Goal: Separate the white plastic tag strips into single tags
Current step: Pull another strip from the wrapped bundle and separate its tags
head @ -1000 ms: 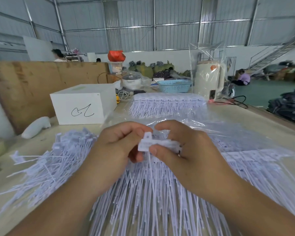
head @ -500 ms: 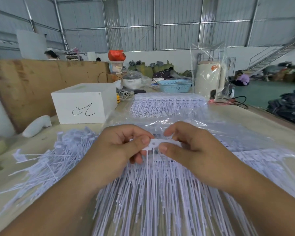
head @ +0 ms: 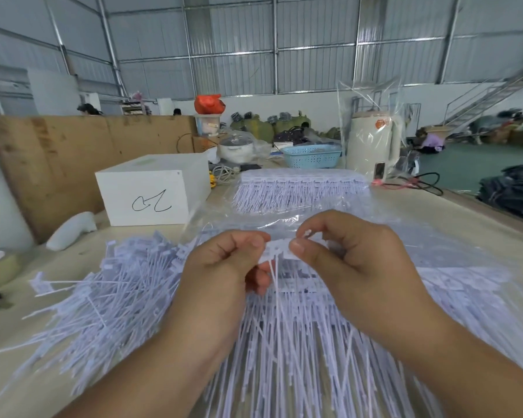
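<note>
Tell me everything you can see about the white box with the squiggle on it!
The white box is a plain, low, rectangular block with smooth matte sides, maybe card or plastic. A black hand-drawn squiggle marks the side facing the camera. Its top looks closed and has a faint greenish patch. It sits flat on the table, far left of the hands, in front of a brown board. A white rounded object lies beside it.

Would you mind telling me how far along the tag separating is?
Done: a loose pile of single tags lies on the left. In hand: the left hand and right hand pinch one strip between them. Left: a large spread of strips underneath and another bundle behind, so well under halfway, I'd judge.
</note>
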The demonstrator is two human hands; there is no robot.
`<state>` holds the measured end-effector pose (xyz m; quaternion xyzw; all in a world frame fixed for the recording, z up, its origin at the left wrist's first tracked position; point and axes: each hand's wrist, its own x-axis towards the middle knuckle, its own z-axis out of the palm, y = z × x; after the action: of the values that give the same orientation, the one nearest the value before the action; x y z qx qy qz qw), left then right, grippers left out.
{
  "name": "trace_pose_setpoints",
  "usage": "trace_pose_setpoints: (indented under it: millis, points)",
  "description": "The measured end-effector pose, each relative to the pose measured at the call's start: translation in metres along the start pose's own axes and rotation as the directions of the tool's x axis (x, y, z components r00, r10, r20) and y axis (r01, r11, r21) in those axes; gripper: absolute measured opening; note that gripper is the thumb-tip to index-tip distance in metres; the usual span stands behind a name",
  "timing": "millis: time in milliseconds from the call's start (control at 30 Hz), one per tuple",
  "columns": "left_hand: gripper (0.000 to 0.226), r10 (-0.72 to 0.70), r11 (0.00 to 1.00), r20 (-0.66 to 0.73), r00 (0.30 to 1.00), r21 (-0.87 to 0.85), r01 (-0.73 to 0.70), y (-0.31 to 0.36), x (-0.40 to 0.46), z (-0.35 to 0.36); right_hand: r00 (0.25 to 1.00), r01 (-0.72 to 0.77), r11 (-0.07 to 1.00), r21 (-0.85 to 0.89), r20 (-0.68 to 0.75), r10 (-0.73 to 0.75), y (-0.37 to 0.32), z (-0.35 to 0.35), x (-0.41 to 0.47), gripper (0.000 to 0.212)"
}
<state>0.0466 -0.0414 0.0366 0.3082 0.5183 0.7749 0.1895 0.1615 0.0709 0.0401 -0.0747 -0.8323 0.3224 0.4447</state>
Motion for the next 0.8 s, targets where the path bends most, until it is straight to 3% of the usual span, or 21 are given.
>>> trace_pose_setpoints:
  millis: [133, 367, 467, 633, 800]
  points:
    - [0.015, -0.113, 0.98, -0.052, 0.992, -0.168, 0.103, 0.003, 0.001, 0.006, 0.978, 0.151, 0.974, -0.168, -0.115, -0.171, -0.006, 0.009, -0.005, 0.012]
    - [0.012, -0.191, 0.971, -0.129, 0.973, -0.168, 0.169, 0.005, 0.007, 0.0, 0.855, 0.355, 0.837, -0.416, -0.218, -0.47, -0.02, 0.015, -0.004, 0.019]
    - [0.012, -0.122, 0.993, -0.129, 0.984, -0.023, 0.12, 0.006, 0.013, -0.014, 0.901, 0.294, 0.912, -0.285, -0.235, -0.364, -0.021, 0.01, -0.004, 0.024]
    - [0.018, 0.131, 0.959, 0.135, 0.982, 0.234, -0.16, 0.008, 0.007, -0.013, 0.999, 0.032, 0.998, 0.063, -0.034, -0.03, -0.006, 0.001, -0.003, 0.013]
    - [0.024, 0.192, 0.924, 0.217, 0.957, 0.288, -0.251, 0.003, 0.001, -0.014, 0.976, -0.004, 0.998, 0.061, 0.216, -0.009, 0.003, 0.007, -0.005, 0.013]
